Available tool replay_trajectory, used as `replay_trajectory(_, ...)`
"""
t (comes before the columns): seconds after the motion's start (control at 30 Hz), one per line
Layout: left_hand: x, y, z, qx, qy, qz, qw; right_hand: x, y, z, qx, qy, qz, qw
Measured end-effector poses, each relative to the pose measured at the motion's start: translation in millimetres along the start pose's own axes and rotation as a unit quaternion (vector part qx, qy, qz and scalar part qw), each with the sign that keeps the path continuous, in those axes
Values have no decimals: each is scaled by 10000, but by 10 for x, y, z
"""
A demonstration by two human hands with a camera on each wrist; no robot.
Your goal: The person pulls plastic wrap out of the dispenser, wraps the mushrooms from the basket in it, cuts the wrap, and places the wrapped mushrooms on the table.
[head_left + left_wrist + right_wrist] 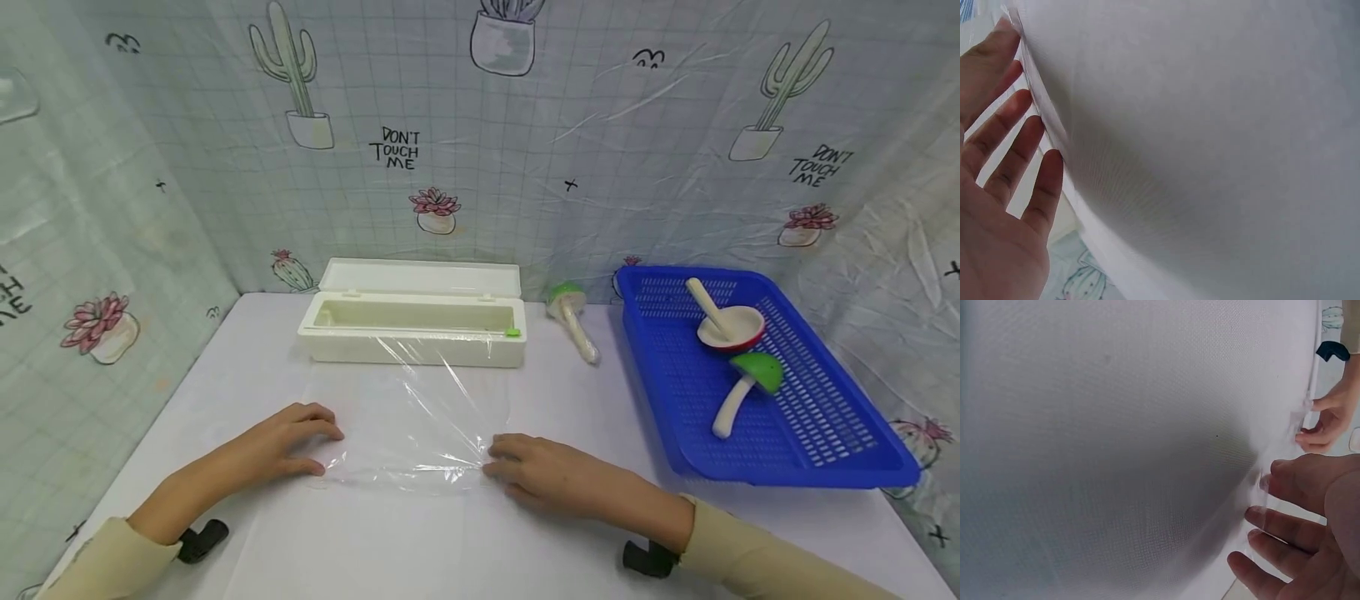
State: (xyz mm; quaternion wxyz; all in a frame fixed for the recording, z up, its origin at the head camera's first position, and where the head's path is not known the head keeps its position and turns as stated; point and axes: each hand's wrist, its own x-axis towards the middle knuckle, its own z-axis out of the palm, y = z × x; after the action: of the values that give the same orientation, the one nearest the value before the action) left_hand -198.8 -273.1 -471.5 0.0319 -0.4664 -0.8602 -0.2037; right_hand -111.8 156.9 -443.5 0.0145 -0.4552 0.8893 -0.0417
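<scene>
A thin sheet of clear plastic wrap [420, 425] stretches over the white table toward me from a white dispenser box [420, 350] with its lid raised. My left hand [292, 442] touches the wrap's left side; thumb and fingers are spread apart, with fingertips along its edge in the left wrist view. At the near right corner, my right hand [540, 475] pinches the wrap between thumb and forefinger, and creases run out from there. The other right fingers [1282, 550] lie along the edge in the right wrist view.
A blue basket [652, 400] at the right holds a red-and-white bowl-like piece [738, 325] with a pale stem and a green-capped toy mushroom [757, 371]. Another green-capped mushroom [573, 321], seemingly wrapped in film, lies beside the box. A cactus-print curtain [480, 167] stands behind.
</scene>
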Motion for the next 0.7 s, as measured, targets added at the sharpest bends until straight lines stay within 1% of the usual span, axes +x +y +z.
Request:
replay_trajectory(0.1, 0, -1, 4, -42, -64, -17, 10000, -5, 26, -84, -27, 170, -112, 9998)
replay_trajectory(0.17, 5, 5, 8, -37, -106, -29, 9999, -35, 63, -199, 84, 420, -146, 9990)
replay_trajectory(0.27, 14, 21, 12, -24, -132, -51, 9999, -120, 149, -458, 333, 880, -108, 9955)
replay_trajectory(0.33, 17, 30, 16, -1, -124, -63, 9999, -207, 226, -657, 407, 1105, 36, 9930)
replay_trajectory(0.4, 17, 33, 15, -6, -148, -83, 9999, -312, 319, -850, 337, 1232, 357, 9912)
replay_trajectory(0.5, 9, 42, 7, 20, -147, -112, 9998, -511, 498, -1096, 87, 1320, 1075, 9854)
replay_trajectory(0.57, 2, 48, -3, 29, -173, -140, 9997, -672, 656, -1219, -89, 1382, 1517, 9787)
replay_trajectory(0.63, -7, 58, -12, 43, -201, -183, 9996, -860, 842, -1304, -259, 1460, 1940, 9697)
replay_trajectory(0.7, -17, 64, -17, 82, -223, -227, 9995, -1065, 1045, -1374, -362, 1368, 2406, 9603)
